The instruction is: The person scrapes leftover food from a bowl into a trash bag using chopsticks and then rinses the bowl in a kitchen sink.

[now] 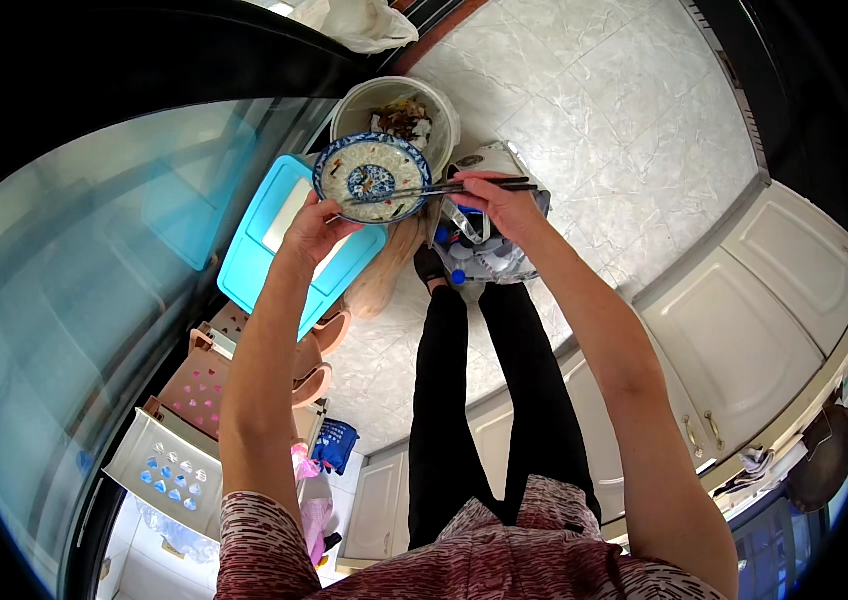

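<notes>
My left hand [313, 229] grips the near left rim of a blue-and-white patterned plate [345, 166]. Bits of food and some wet residue lie across the plate's surface. In my right hand [497, 201] is a pair of dark chopsticks [424, 190], their tips resting over the plate near its lower middle. Just beyond the plate stands a whitish waste bin [448, 112], partly covered by it. Food scraps [405, 118] and crumpled white tissue are visible inside the bin.
A turquoise lid [244, 262] lies under my left forearm, above pink storage baskets [195, 386]. Beside my foot are a large tan gourd [386, 274] and a bag of plastic bottles [488, 255]. White cabinets [739, 292] line the right; glass doors [94, 247] stand left.
</notes>
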Tool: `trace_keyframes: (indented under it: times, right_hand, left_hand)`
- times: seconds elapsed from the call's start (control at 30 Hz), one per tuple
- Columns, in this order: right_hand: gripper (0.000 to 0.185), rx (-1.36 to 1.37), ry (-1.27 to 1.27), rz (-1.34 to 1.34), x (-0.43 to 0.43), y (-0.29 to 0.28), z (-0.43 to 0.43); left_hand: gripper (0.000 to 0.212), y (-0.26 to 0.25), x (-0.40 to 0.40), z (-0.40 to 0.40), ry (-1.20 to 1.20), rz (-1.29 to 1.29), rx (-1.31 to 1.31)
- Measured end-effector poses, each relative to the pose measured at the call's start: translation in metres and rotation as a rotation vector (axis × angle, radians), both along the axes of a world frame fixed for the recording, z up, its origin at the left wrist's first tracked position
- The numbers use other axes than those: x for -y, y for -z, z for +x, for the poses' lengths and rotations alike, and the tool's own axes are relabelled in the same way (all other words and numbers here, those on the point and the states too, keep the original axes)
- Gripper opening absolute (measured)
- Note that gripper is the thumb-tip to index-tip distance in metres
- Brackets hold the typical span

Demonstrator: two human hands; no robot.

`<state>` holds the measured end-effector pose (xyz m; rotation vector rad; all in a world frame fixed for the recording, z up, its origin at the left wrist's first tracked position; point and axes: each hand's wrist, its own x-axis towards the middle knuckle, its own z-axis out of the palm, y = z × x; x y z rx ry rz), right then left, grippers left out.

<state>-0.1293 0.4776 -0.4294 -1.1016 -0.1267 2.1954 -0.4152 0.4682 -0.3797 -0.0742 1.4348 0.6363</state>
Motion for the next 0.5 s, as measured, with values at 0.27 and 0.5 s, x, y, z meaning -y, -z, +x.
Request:
trace_keyframes:
  times: [0.27,0.5]
  right_hand:
    - [0.017,0.046,0.184,0.003,-0.009,0.004,-0.007]
    - [0.018,0.125,0.197,0.040,-0.008,0.018,-0.020]
  left_hand:
    - [0.054,0.001,0.003,-0.006,-0.022,0.003,0.013]
    - [0.054,0.002,-0.002,0.007,-0.039,0.026,0.031]
